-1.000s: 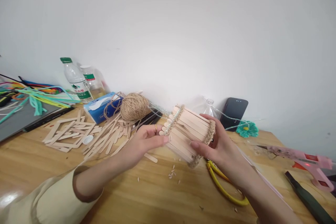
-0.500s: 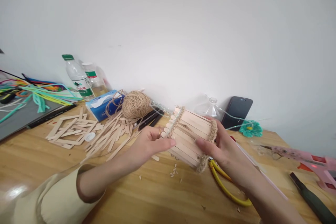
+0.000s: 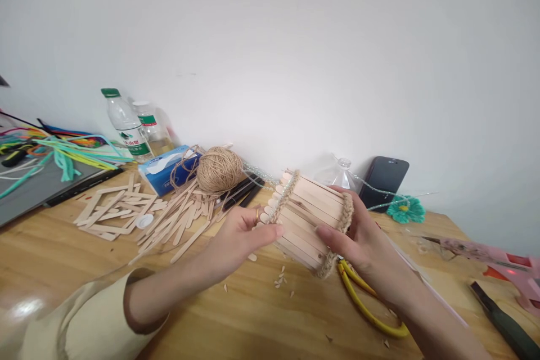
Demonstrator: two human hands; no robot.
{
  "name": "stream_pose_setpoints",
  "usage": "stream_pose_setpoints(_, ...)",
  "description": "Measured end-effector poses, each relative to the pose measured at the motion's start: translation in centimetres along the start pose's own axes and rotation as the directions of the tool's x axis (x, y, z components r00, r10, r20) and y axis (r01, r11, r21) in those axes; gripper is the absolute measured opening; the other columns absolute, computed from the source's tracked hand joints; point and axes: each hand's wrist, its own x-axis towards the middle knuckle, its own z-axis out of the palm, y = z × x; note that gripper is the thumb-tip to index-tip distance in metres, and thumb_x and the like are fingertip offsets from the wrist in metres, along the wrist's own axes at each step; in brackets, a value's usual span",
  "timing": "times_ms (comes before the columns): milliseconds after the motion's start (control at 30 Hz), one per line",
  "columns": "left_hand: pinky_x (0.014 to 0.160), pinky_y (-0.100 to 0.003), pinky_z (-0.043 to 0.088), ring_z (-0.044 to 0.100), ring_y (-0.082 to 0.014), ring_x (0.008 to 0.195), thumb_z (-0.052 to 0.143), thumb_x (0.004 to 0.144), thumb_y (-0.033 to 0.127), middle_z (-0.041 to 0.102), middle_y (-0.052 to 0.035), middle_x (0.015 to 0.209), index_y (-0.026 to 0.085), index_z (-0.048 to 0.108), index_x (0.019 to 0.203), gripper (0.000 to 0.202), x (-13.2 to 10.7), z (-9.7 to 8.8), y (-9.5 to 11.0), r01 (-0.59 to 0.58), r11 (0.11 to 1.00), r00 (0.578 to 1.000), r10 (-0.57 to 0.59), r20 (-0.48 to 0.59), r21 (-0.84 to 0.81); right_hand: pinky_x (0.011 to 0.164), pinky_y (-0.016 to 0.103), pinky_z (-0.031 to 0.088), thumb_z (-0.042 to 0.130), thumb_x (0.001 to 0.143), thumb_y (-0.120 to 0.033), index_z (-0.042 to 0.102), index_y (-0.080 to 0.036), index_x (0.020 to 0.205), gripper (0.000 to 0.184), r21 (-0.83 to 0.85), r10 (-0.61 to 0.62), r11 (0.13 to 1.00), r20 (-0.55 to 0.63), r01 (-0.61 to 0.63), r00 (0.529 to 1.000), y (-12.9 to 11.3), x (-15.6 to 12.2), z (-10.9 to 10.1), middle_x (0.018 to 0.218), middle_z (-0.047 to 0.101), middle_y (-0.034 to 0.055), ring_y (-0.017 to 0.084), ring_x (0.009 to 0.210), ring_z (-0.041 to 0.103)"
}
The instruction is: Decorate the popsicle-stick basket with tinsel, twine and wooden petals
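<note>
Between my hands, above the table, is a tilted holder made of popsicle sticks (image 3: pixel 304 224) set side by side, with braided twine trim around both ends. My left hand (image 3: pixel 247 230) grips its rounded-tip end, thumb lying on the front near the trim. On the other end my right hand (image 3: pixel 352 233) is closed, its thumb pressed on the sticks and its fingers hidden behind. Yellow-handled scissors (image 3: pixel 371 306) lie on the table under my right hand, partly covered by it. Small wood chips (image 3: pixel 280 277) are scattered below the holder.
Loose popsicle sticks (image 3: pixel 185 219), a ball of twine (image 3: pixel 219 170) and a blue tissue pack (image 3: pixel 162 177) lie at left. Bottles (image 3: pixel 130 135) stand by the wall. On the right are a phone (image 3: pixel 383 180), a teal flower (image 3: pixel 405 209), a pink glue gun (image 3: pixel 498 261) and a dark-handled tool (image 3: pixel 506 320).
Both hands keep their grip on the stick holder, which has turned very slightly. Otherwise the view has only shifted a little.
</note>
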Motion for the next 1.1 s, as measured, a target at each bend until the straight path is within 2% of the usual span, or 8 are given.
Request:
stream_pose_setpoints(300,0.077,-0.036,0.044,0.059,-0.0253,0.086,0.045,0.078,0.06,0.068,-0.0076,0.079,0.015,0.067,0.067,0.051,0.4,0.1,1.1,-0.038,0.985,0.979,0.071,0.193,-0.169,0.083,0.036,0.054,0.062,0.077,-0.045,0.04,-0.024,0.117,0.051,0.058,0.054,0.996,0.103,-0.06,0.993,-0.2,0.3,-0.5,0.122,0.055,0.009,0.023,0.108,0.057)
stream_pose_setpoints(433,0.074,-0.033,0.045,0.062,-0.023,0.081,0.069,0.067,0.037,0.071,-0.0062,0.081,0.013,0.069,0.079,0.027,0.5,-0.2,1.2,0.015,0.998,0.966,-0.001,0.257,-0.053,0.088,0.038,0.051,0.061,0.077,-0.047,0.044,-0.025,0.117,0.049,0.034,0.043,0.998,0.109,-0.047,0.993,0.2,0.3,-0.4,0.117,0.059,0.0076,0.024,0.11,0.056)
stream_pose_setpoints(500,0.075,-0.03,0.045,0.062,-0.02,0.079,0.072,0.064,0.023,0.071,-0.0047,0.084,0.013,0.068,0.086,0.025,0.5,-0.4,1.1,0.013,1.0,0.975,-0.018,0.222,0.023,0.093,0.04,0.048,0.056,0.079,-0.051,0.045,-0.027,0.12,0.049,0.019,0.038,0.999,0.036,-0.039,0.999,0.6,0.4,-0.5,0.124,0.055,0.0072,0.024,0.116,0.052)
stream_pose_setpoints(600,0.073,-0.027,0.047,0.063,-0.0176,0.078,0.07,0.066,0.02,0.071,-0.0044,0.083,0.012,0.066,0.085,0.022,0.7,-0.5,0.9,-0.012,0.997,0.991,0.002,0.13,0.073,0.099,0.039,0.041,0.05,0.084,-0.05,0.05,-0.031,0.12,0.041,0.087,-0.029,0.995,-0.245,0.052,0.969,1.1,0.8,-1.0,0.131,0.049,0.0033,0.021,0.12,0.047)
stream_pose_setpoints(700,0.074,-0.025,0.047,0.063,-0.0163,0.079,0.069,0.066,0.017,0.072,-0.0034,0.083,0.012,0.066,0.084,0.019,1.0,-0.6,0.6,-0.053,0.995,0.995,0.046,0.083,0.084,0.084,0.03,0.05,0.052,0.084,-0.033,0.063,-0.025,0.101,0.022,0.252,-0.075,0.946,-0.439,0.203,0.895,1.1,1.5,-2.0,0.101,0.064,0.0028,0.015,0.092,0.061)
stream_pose_setpoints(800,0.077,-0.024,0.048,0.064,-0.016,0.083,0.069,0.066,0.014,0.073,-0.0022,0.087,0.013,0.067,0.087,0.022,1.4,-0.7,0.4,-0.094,0.993,0.995,0.09,0.052,0.069,0.053,0.02,0.046,0.044,0.082,-0.018,0.061,-0.02,0.071,0.021,0.29,-0.078,0.927,-0.471,0.238,0.879,0.8,1.7,-2.7,0.059,0.052,-0.0024,0.009,0.056,0.052)
stream_pose_setpoints(933,0.078,-0.027,0.05,0.066,-0.0187,0.085,0.07,0.064,0.014,0.074,-0.0036,0.089,0.012,0.066,0.091,0.027,1.7,-0.8,0.1,-0.096,0.993,0.995,0.096,0.007,0.071,0.042,0.02,0.034,0.034,0.078,-0.01,0.038,-0.021,0.054,0.026,0.227,-0.064,0.957,-0.444,0.181,0.894,1.0,1.6,-2.7,0.051,0.032,-0.0055,0.009,0.046,0.04)
stream_pose_setpoints(1100,0.083,-0.028,0.05,0.065,-0.019,0.093,0.067,0.071,0.018,0.073,-0.0049,0.098,0.012,0.065,0.1,0.029,1.9,-1.2,-0.5,-0.118,0.977,0.993,0.118,0.013,0.176,0.042,0.022,0.032,0.032,0.083,-0.012,0.03,-0.021,0.053,0.031,0.174,-0.065,0.976,-0.343,0.132,0.937,1.6,1.2,-2.2,0.05,0.028,-0.0058,0.009,0.043,0.034)
